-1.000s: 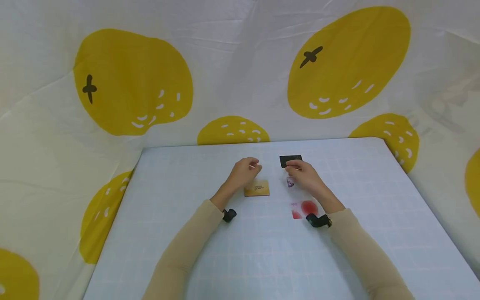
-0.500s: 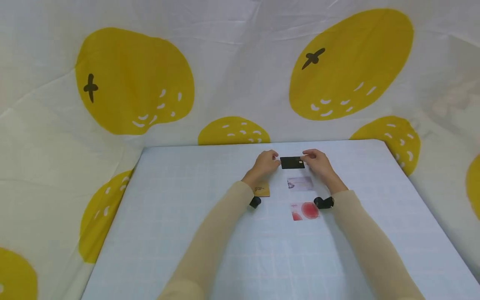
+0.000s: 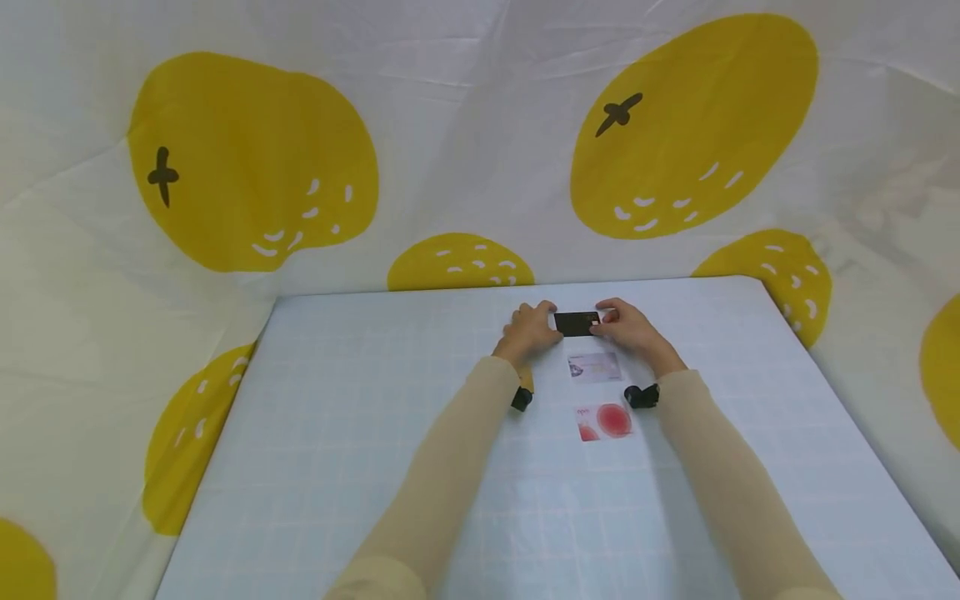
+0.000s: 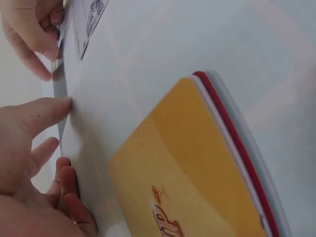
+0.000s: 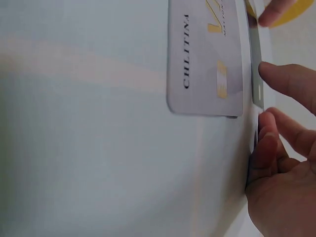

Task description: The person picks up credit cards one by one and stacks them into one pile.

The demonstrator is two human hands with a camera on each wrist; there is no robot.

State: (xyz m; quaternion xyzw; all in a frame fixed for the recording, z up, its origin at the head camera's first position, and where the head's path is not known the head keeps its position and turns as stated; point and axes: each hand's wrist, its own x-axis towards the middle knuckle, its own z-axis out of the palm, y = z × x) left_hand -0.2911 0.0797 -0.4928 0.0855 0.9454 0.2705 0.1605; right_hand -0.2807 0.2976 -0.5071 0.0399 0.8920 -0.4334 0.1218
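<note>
From the head: a person's two hands are at a black card [image 3: 577, 324] near the far side of the tabletop [image 3: 337, 467]. The left hand [image 3: 531, 327] has its thumb and fingers around the card's left end. The right hand [image 3: 628, 325] does the same at the right end. A purple card [image 3: 595, 367] lies nearer, then a red and white card [image 3: 604, 422]. A gold card [image 3: 527, 378] peeks out by the left wrist. A second ago the left hand was over the gold card and the right hand hid most of the purple one; now both hands are farther away, holding the black card.

From the left wrist: the left thumb touches the black card's edge. The gold card is close, with a red layer [image 4: 238, 153] under it.

From the right wrist: the right thumb touches the black card, and the purple card says CHLITINA.
</note>
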